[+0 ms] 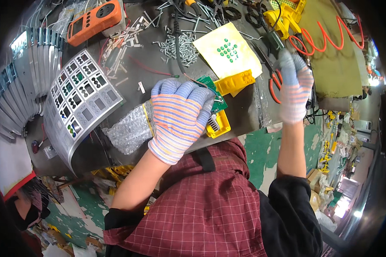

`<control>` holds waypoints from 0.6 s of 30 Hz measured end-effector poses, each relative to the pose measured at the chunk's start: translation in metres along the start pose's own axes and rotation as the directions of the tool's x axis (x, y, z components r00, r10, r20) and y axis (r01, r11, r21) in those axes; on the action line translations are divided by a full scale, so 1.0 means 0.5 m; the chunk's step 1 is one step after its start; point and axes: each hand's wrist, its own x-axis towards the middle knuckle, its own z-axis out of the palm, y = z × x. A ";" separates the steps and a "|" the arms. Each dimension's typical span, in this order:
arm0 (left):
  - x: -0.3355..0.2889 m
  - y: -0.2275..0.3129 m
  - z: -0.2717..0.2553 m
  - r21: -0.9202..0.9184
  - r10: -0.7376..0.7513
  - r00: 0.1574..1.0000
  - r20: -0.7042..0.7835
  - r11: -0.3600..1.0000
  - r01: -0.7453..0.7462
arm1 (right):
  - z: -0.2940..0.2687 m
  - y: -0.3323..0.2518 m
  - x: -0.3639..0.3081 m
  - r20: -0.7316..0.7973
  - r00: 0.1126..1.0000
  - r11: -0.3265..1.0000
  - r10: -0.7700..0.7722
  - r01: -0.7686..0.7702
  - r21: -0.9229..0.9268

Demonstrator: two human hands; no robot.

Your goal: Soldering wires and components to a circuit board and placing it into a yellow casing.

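Note:
My left hand (180,115), in a striped knit glove, is closed with its fingers curled over the edge of a green circuit board (220,103). Parts of a yellow plastic housing lie against the board: a longer piece (236,82) above and a small open piece (222,124) below. Thin wires run from the board up past my fingers. My right hand (294,88), gloved the same way, is raised at the bench's right side, beside red-handled pliers (275,85). Motion smears its fingers, near the lower end of a dark tool (275,37); whether they hold it is unclear.
A yellow sheet with green round stickers (227,49) lies beyond the board, near a pile of screws (180,47). Leftward are a bubble-wrap bag (131,128), a curled label sheet (83,92) and an orange multimeter (94,21). A red coiled hose (326,40) crosses the far right.

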 end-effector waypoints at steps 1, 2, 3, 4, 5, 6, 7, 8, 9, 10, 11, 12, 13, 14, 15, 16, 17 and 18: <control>0.000 0.004 0.000 -0.011 0.002 1.000 -0.004 1.000 -0.002 | -0.052 0.057 0.026 0.157 0.960 0.864 -0.231 0.277 -0.420; 0.002 0.004 0.003 -0.012 0.000 1.000 0.013 1.000 0.000 | -0.027 0.028 0.017 0.165 0.974 0.942 -0.154 0.195 -0.272; 0.003 0.002 0.006 -0.009 -0.006 1.000 0.026 1.000 0.006 | 0.003 -0.004 0.004 0.189 0.979 0.988 -0.082 0.105 -0.116; -0.002 0.001 0.005 0.008 -0.006 0.999 0.041 1.000 0.005 | 0.015 -0.007 -0.012 0.332 0.908 0.927 -0.256 0.328 -0.181; -0.004 0.002 0.004 0.010 -0.013 0.999 0.039 1.000 0.013 | 0.022 -0.032 -0.029 0.474 0.788 0.794 -0.393 0.551 -0.257; -0.003 0.004 0.003 0.005 -0.017 1.000 0.021 1.000 0.017 | 0.036 -0.050 -0.041 0.561 0.708 0.740 -0.429 0.631 -0.232; -0.003 0.005 0.003 0.001 -0.020 1.000 0.003 1.000 0.020 | 0.049 -0.052 -0.049 0.588 0.662 0.664 -0.464 0.700 -0.263; -0.006 0.004 0.005 -0.001 -0.022 1.000 0.002 1.000 0.022 | 0.057 -0.047 -0.053 0.578 0.654 0.639 -0.489 0.719 -0.273; -0.010 0.001 0.009 0.032 -0.014 1.000 0.018 0.999 0.013 | 0.063 -0.042 -0.053 0.567 0.642 0.611 -0.516 0.740 -0.281; -0.012 -0.001 0.011 0.065 -0.006 0.999 0.036 0.998 0.004 | 0.065 -0.039 -0.053 0.568 0.640 0.610 -0.517 0.741 -0.279; -0.014 -0.002 0.011 0.066 -0.008 0.999 0.034 0.998 0.005 | 0.067 -0.037 -0.054 0.585 0.630 0.598 -0.511 0.749 -0.285; -0.014 -0.003 0.013 0.054 -0.006 1.000 0.026 0.999 0.004 | 0.067 -0.035 -0.052 0.601 0.621 0.585 -0.503 0.756 -0.292; -0.015 -0.003 0.013 0.042 -0.004 1.000 0.018 0.999 0.003 | 0.068 -0.032 -0.051 0.602 0.621 0.585 -0.503 0.757 -0.292; -0.015 -0.001 0.012 0.041 -0.004 1.000 0.018 0.999 0.003 | 0.069 -0.030 -0.050 0.606 0.617 0.585 -0.502 0.758 -0.287; -0.012 0.001 0.009 0.035 -0.014 0.999 0.031 0.999 0.013 | 0.072 -0.028 -0.048 0.611 0.613 0.586 -0.501 0.760 -0.282; -0.011 0.004 0.008 0.029 -0.023 0.999 0.045 0.999 0.022 | 0.076 -0.029 -0.044 0.611 0.614 0.588 -0.500 0.758 -0.282; -0.010 0.004 0.009 0.028 -0.024 0.999 0.048 0.999 0.023 | 0.080 -0.033 -0.040 0.623 0.639 0.618 -0.451 0.727 -0.298; -0.007 0.004 0.007 0.027 -0.028 0.999 0.028 0.999 0.028 | 0.083 -0.039 -0.037 0.634 0.659 0.643 -0.406 0.699 -0.314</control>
